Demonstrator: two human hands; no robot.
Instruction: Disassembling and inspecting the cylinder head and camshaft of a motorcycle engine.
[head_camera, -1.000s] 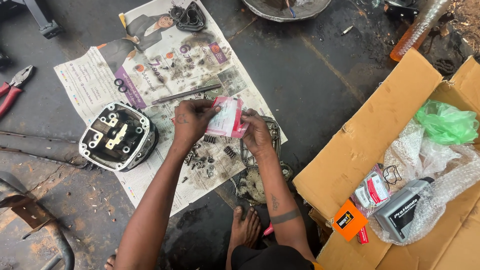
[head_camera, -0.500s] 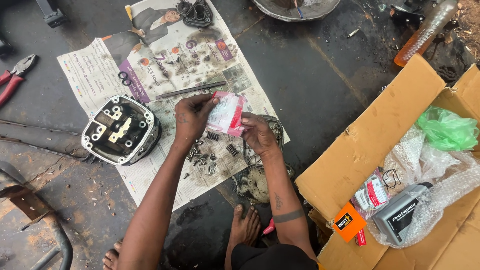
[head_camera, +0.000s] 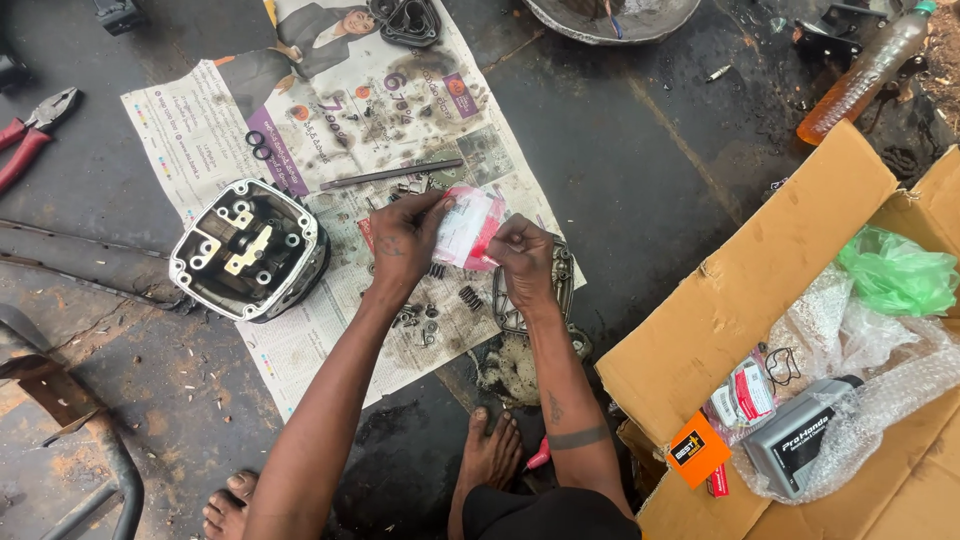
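Nearest, bare feet (head_camera: 490, 455) rest on the dark floor (head_camera: 650, 180), with a cardboard box (head_camera: 760, 290) of wrapped parts to the right. Above them both hands meet over the newspaper (head_camera: 300, 340). The left hand (head_camera: 405, 240) and right hand (head_camera: 522, 258) each pinch one side of a small red-and-white packet (head_camera: 468, 226), held between them just above the paper, its long axis running roughly up and down in view, both hands equally near. Springs (head_camera: 470, 297) lie just below. Left of the hands sits a cylinder head (head_camera: 250, 250); farther off, a rod (head_camera: 390, 175), pliers (head_camera: 35, 130) and an orange bottle (head_camera: 860, 75).
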